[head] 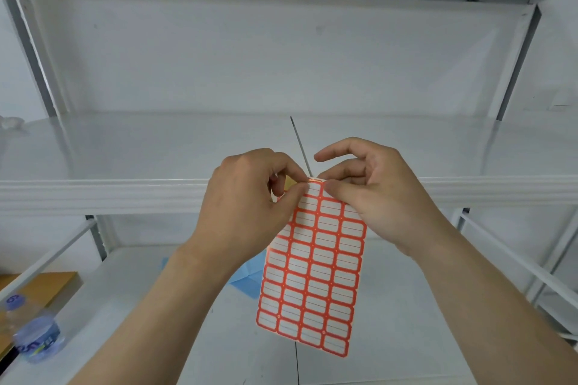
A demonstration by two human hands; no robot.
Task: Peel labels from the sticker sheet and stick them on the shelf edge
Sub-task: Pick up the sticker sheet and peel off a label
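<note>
A sticker sheet (312,278) of white labels with red-orange borders hangs upright in front of the white shelf edge (109,194). My left hand (250,206) pinches the sheet's top left corner between thumb and fingers, where a bit of yellow backing shows. My right hand (372,197) grips the top right part, thumb pressed on the top row of labels, index finger curled above. Both hands sit level with the shelf edge at its middle. No label is visible on the edge.
White metal shelving surrounds me, with an upper shelf board (187,147) behind the edge and a lower one (187,306) below. A blue cloth (247,278) lies on the lower shelf. A plastic water bottle (34,334) lies at the lower left beside a wooden surface (47,284).
</note>
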